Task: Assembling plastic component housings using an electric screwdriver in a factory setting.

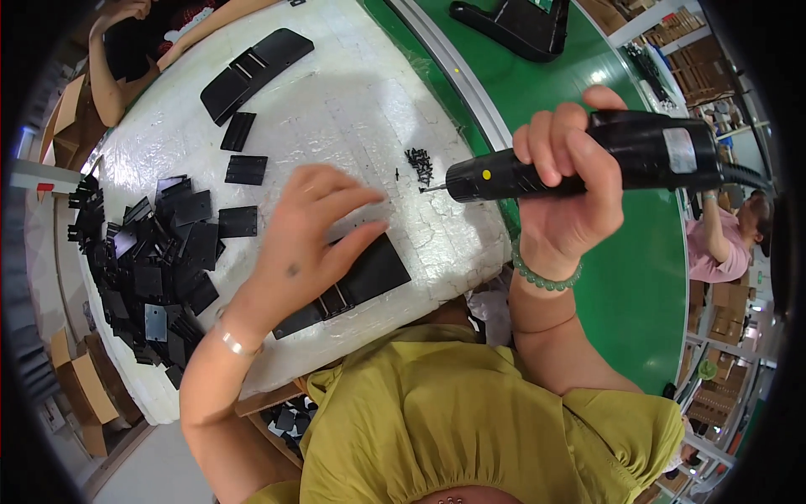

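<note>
My right hand (pixel 567 172) is wrapped round a black electric screwdriver (pixel 651 155), held level with its thin bit pointing left. The bit's tip is beside a small pile of black screws (pixel 418 160); whether a screw sits on it is too small to tell. One loose screw (pixel 397 175) lies just left of the pile. Slightly blurred, my left hand (pixel 315 223) hovers over a flat black panel (pixel 374 273), thumb and index finger apart with nothing seen between them. It partly hides the panel, which has a slotted strip across it.
A large heap of black plates (pixel 159 260) covers the table's left side. Single plates (pixel 246 170) lie between it and my left hand. Another black panel (pixel 256 74) lies farther back, near a co-worker's arm (pixel 107 71). A metal rail (pixel 457 71) borders the green surface (pixel 634 277).
</note>
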The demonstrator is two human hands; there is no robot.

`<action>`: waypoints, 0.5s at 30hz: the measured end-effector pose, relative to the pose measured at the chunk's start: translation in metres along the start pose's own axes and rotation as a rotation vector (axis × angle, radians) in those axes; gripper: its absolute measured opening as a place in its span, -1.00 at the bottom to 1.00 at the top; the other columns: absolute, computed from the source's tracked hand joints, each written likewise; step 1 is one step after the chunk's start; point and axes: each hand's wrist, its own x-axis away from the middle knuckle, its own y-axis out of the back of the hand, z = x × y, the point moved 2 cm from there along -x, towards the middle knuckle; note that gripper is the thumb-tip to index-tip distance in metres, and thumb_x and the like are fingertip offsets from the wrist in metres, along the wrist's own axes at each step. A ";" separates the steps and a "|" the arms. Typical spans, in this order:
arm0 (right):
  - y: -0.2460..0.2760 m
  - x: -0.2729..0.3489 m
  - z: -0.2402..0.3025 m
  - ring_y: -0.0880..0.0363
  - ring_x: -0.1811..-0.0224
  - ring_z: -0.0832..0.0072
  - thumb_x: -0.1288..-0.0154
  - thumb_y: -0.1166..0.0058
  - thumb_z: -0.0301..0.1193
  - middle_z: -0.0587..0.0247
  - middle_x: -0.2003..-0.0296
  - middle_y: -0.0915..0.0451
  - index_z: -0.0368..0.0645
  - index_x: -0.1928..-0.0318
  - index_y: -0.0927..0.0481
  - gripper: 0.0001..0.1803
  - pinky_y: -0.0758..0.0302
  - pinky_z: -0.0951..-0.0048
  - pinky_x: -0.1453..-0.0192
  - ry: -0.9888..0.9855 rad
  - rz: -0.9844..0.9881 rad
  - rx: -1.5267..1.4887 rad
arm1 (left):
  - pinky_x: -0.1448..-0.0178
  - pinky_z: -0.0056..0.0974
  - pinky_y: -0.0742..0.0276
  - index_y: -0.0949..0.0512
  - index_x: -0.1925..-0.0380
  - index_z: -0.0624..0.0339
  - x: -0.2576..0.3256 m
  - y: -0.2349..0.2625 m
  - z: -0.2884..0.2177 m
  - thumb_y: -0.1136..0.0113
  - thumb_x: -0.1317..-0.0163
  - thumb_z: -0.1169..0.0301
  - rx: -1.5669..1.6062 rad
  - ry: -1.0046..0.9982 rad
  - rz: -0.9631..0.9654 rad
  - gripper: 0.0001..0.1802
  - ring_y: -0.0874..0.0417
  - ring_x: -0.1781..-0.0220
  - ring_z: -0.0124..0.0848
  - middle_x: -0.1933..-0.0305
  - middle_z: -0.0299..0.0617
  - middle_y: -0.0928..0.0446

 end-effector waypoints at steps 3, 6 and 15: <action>-0.001 0.001 0.009 -0.16 0.61 0.67 -0.12 0.13 -0.51 0.47 0.62 -0.17 -0.18 0.01 -0.37 -0.64 -0.21 0.53 0.37 0.016 0.044 -0.057 | 0.05 -0.19 -0.39 -0.60 0.28 0.16 -0.025 -0.029 0.006 -0.34 0.10 0.44 0.046 -0.082 -0.031 -0.70 -0.44 0.14 -0.16 0.26 -0.17 -0.54; 0.001 0.002 0.016 -0.17 0.61 0.69 -0.12 0.14 -0.51 0.48 0.62 -0.19 -0.20 -0.02 -0.36 -0.62 -0.21 0.54 0.36 0.043 0.065 -0.102 | 0.06 -0.20 -0.41 -0.63 0.35 0.15 -0.037 -0.037 0.006 -0.37 0.15 0.44 0.053 -0.167 -0.020 -0.73 -0.44 0.15 -0.19 0.33 -0.21 -0.57; -0.002 0.000 0.023 -0.21 0.65 0.67 -0.09 0.12 -0.50 0.47 0.65 -0.23 -0.18 -0.08 -0.32 -0.54 -0.24 0.52 0.40 0.073 0.160 -0.148 | 0.16 -0.25 -0.42 -0.59 0.53 0.16 -0.033 -0.026 -0.005 -0.35 0.18 0.51 0.005 -0.195 -0.087 -0.85 -0.45 0.23 -0.23 0.45 -0.30 -0.53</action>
